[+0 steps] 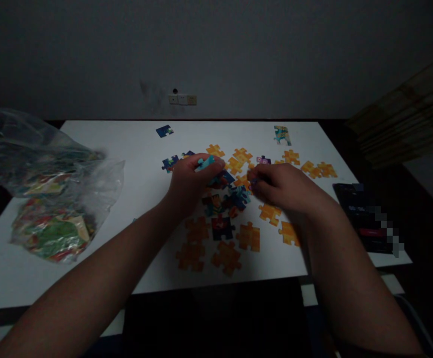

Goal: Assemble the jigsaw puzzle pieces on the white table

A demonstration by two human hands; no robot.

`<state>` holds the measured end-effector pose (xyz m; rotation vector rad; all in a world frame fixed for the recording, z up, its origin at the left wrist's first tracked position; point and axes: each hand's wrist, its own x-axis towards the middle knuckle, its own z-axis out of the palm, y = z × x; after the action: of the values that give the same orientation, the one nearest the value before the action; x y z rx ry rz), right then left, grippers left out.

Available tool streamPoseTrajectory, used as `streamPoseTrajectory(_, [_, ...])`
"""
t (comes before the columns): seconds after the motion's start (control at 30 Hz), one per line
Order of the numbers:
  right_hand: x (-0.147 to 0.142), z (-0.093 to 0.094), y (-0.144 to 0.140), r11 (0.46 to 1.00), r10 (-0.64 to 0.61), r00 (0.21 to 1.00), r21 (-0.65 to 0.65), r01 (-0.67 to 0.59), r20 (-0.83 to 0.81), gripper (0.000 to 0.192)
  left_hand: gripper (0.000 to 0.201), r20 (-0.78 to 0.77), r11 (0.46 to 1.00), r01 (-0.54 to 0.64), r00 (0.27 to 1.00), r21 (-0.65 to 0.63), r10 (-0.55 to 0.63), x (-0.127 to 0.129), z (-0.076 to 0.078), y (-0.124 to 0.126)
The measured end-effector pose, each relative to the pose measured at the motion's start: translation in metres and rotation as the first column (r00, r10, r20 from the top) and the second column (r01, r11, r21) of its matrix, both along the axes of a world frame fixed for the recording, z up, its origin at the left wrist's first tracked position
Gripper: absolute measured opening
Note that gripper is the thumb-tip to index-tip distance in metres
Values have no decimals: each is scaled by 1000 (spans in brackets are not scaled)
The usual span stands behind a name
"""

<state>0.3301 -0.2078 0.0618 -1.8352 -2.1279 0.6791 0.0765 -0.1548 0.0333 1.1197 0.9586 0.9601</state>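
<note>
A clear bag (52, 199) of puzzle pieces lies at the bench's (127, 144) left edge. The left hand (190, 181) pinches a light-blue piece (204, 163) above the scattered pieces (224, 228) at mid-bench. The right hand (281, 186), just right, curls its fingers on a small purple piece (254, 183). A dark phone (366, 216) lies far right.

puzzle pieces (235, 233) lie scattered on the middle of the table (145, 144), under and around both hands. a plastic bag (52, 199) sits at the table's left edge. a phone (366, 216) lies at the right edge. two stray pieces lie farther back, near the wall.
</note>
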Motion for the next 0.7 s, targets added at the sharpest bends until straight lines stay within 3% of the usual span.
streamPoseTrajectory(0.13, [-1,0,0,999,39,999,-16,-39,20,11,18,-7,1000,-9,1000,26,9,-1,0,1])
streamPoseTrajectory(0.37, [0,-1,1,999,52,999,6,-52,-1,13,23,78,998,36,996,-54,-32,0,1,-1])
streamPoseTrajectory(0.7, [4,-9,4,997,70,996,13,-71,52,11,25,35,962,-228,974,150,225,-10,14,16])
